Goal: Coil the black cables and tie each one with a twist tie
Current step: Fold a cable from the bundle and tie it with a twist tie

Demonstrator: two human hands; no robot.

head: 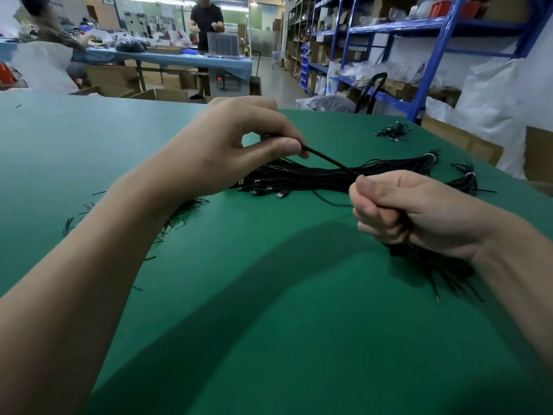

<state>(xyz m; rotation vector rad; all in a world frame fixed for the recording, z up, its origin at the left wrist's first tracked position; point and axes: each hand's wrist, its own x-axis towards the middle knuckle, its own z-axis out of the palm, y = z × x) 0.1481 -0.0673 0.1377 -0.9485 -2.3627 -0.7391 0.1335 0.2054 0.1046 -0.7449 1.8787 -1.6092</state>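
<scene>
My left hand [239,145] pinches 1 black cable [326,158] above the middle pile [299,178], my right hand [419,211] is curled tight round its near part, and I think most cables are not coiled yet.

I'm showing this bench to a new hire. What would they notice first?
Centre frame, the left hand pinches a black cable drawn straight to the right hand, whose fist grips a dark bundle low at the right. Behind them a heap of black cables sprawls on the green table, with blue shelving at the far right.
</scene>
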